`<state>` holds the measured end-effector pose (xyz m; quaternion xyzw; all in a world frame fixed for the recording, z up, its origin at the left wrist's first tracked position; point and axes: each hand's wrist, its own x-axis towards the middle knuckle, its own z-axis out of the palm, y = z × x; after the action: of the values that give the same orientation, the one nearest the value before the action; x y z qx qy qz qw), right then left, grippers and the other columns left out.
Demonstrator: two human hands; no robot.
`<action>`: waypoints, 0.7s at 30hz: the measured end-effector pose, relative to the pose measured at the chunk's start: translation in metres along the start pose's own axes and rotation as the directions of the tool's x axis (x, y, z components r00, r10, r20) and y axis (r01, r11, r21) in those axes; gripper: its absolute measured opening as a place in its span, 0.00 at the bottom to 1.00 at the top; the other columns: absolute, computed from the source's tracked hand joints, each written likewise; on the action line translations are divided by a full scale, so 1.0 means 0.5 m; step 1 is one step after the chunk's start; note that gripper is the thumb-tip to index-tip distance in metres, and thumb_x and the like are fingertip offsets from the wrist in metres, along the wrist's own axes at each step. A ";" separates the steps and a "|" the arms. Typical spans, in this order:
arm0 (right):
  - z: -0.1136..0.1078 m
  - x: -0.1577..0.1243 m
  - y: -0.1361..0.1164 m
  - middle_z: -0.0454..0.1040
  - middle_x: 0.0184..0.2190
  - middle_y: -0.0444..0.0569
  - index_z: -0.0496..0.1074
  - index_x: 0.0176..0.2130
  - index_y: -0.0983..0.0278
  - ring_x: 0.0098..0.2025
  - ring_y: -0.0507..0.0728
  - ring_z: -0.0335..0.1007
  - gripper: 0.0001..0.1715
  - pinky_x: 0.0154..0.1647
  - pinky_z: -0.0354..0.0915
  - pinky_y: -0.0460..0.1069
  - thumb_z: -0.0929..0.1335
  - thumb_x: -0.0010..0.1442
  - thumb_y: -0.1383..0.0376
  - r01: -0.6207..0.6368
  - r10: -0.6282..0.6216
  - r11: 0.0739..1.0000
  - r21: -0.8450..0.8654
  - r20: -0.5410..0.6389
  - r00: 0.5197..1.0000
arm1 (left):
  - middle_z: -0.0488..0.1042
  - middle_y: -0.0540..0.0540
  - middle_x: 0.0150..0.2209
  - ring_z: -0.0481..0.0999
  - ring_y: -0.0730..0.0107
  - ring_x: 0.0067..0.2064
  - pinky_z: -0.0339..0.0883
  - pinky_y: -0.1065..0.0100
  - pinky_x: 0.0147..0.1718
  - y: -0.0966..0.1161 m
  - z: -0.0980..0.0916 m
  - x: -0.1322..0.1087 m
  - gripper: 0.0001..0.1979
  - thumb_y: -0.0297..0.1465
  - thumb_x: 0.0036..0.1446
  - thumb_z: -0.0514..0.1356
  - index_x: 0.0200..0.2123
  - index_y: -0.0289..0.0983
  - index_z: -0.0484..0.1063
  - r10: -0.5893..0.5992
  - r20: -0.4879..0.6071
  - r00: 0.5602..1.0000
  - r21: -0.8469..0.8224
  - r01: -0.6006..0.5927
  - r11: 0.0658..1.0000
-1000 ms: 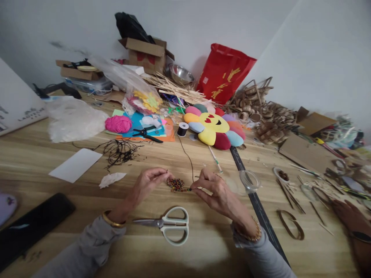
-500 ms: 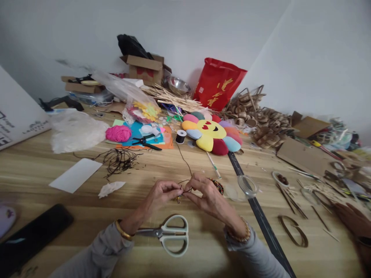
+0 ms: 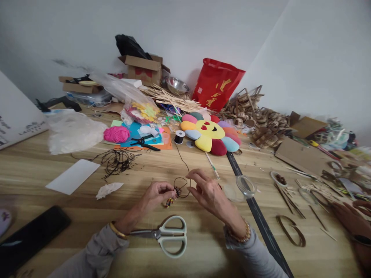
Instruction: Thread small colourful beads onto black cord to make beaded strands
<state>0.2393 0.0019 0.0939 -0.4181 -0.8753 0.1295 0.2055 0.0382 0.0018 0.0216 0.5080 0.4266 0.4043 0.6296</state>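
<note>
Right hand (image 3: 211, 195) drawn away, loosely spread, left hand (image 3: 156, 196) pinching beaded cord (image 3: 169, 202), its held part hidden

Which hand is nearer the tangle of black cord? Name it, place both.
Left. The left hand is right of the tangle of black cord and nearer the person; the right hand is farther right, beyond the left.

Through one head-worn camera we look forward and down, from near above the pale-brown, wood-grained counter (image 3: 214, 247), toward the smooth grey wall (image 3: 179, 27).
</note>
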 end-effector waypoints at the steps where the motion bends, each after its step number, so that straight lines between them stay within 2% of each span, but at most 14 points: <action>1: 0.004 -0.001 -0.005 0.70 0.46 0.52 0.66 0.48 0.63 0.38 0.53 0.73 0.13 0.35 0.67 0.46 0.65 0.62 0.71 0.031 -0.030 0.998 0.047 -0.016 0.999 | 0.74 0.48 0.20 0.68 0.73 0.23 0.60 0.72 0.23 0.001 0.001 -0.001 0.10 0.34 0.41 0.69 0.21 0.34 0.76 0.000 0.003 1.000 -0.004 0.000 1.000; 3: 0.016 -0.002 -0.015 0.71 0.45 0.52 0.66 0.46 0.62 0.43 0.54 0.72 0.10 0.41 0.67 0.47 0.63 0.64 0.72 0.097 -0.096 0.987 0.127 -0.017 0.995 | 0.73 0.48 0.20 0.68 0.73 0.23 0.60 0.71 0.24 0.002 0.002 -0.003 0.10 0.35 0.42 0.69 0.21 0.34 0.76 0.007 0.013 1.000 -0.016 -0.006 1.000; 4: 0.025 -0.002 -0.019 0.71 0.44 0.51 0.66 0.45 0.62 0.43 0.54 0.72 0.09 0.41 0.67 0.46 0.62 0.64 0.72 0.113 -0.116 0.982 0.150 0.011 0.993 | 0.73 0.48 0.20 0.67 0.73 0.23 0.60 0.71 0.24 0.003 0.003 -0.004 0.10 0.36 0.42 0.69 0.21 0.34 0.76 0.017 0.017 1.000 -0.021 -0.016 1.000; 6: 0.044 -0.002 -0.022 0.71 0.40 0.50 0.66 0.42 0.63 0.39 0.53 0.72 0.06 0.39 0.66 0.45 0.62 0.66 0.71 0.107 -0.117 0.982 0.154 0.060 0.991 | 0.72 0.48 0.20 0.66 0.72 0.23 0.59 0.71 0.24 0.004 0.002 -0.006 0.10 0.35 0.43 0.68 0.21 0.34 0.75 0.044 0.021 0.999 -0.025 -0.043 0.999; 11: 0.076 -0.002 -0.012 0.71 0.33 0.48 0.67 0.40 0.63 0.33 0.51 0.71 0.06 0.33 0.64 0.44 0.61 0.67 0.68 0.137 -0.143 0.987 0.081 0.077 0.987 | 0.72 0.48 0.20 0.67 0.71 0.24 0.58 0.69 0.24 0.002 -0.003 -0.005 0.08 0.34 0.43 0.68 0.21 0.35 0.76 0.063 0.012 0.998 -0.059 -0.062 0.996; 16: 0.076 -0.005 -0.012 0.70 0.31 0.47 0.68 0.39 0.63 0.30 0.51 0.68 0.09 0.29 0.60 0.43 0.60 0.68 0.69 0.150 -0.148 0.988 -0.021 0.079 0.986 | 0.75 0.47 0.21 0.70 0.70 0.24 0.60 0.69 0.26 0.006 -0.001 -0.005 0.07 0.32 0.40 0.70 0.21 0.34 0.77 0.032 -0.008 0.999 -0.107 -0.033 0.994; 21: 0.066 -0.006 -0.017 0.69 0.31 0.46 0.67 0.39 0.64 0.29 0.50 0.66 0.08 0.28 0.57 0.44 0.60 0.67 0.71 0.154 -0.146 0.985 -0.079 0.092 0.985 | 0.76 0.47 0.23 0.72 0.69 0.27 0.62 0.68 0.30 0.008 0.002 -0.011 0.08 0.34 0.43 0.69 0.23 0.34 0.78 0.040 -0.041 0.998 -0.126 -0.045 0.991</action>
<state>0.2194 -0.0075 0.0674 -0.3535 -0.9171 0.0939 0.1586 0.0371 -0.0028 0.0265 0.4679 0.4010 0.4539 0.6436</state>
